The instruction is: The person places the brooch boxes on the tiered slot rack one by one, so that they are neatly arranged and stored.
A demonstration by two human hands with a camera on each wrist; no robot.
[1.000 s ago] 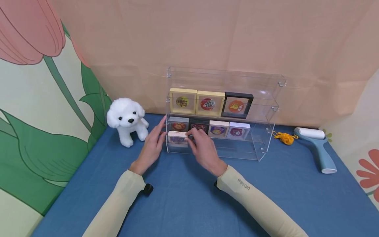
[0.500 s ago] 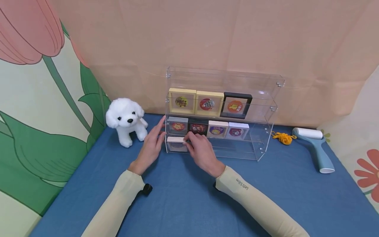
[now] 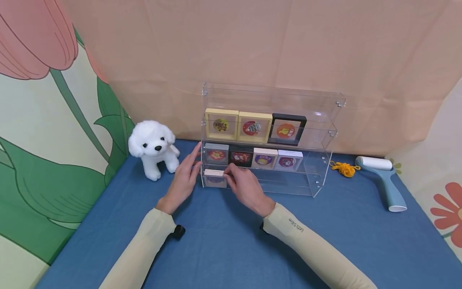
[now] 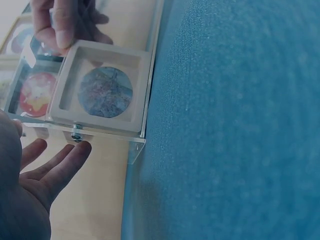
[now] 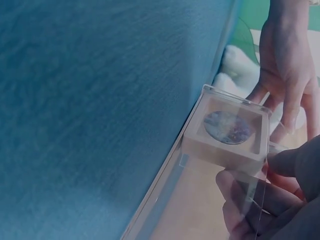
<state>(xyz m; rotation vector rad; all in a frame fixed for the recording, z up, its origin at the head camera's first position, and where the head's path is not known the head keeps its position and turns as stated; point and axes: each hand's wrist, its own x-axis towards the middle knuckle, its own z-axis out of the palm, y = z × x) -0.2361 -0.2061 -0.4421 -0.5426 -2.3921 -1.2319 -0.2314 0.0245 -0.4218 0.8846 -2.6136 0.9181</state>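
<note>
A small white square frame (image 3: 214, 173) with a round picture stands at the left end of the lowest tier of a clear acrylic display rack (image 3: 288, 184). My right hand (image 3: 247, 186) pinches its upper right corner with thumb and fingers; the right wrist view shows the thumb on the edge of the frame (image 5: 222, 154). My left hand (image 3: 182, 182) rests against the rack's left side, its fingers extended. In the left wrist view, the frame (image 4: 137, 90) sits behind the clear front lip, beside the left fingers (image 4: 67, 167).
Two yellow frames (image 3: 221, 111) and a black one (image 3: 288, 117) stand on the tier above several small frames (image 3: 265, 151). A white plush dog (image 3: 153, 140) sits left. Orange yarn (image 3: 347, 169) and a blue lint roller (image 3: 391, 186) lie right.
The white frame has gone down behind the front lip of the lowest tier, and my right hand has followed it slightly downward. My left hand stays at the rack's side.
</note>
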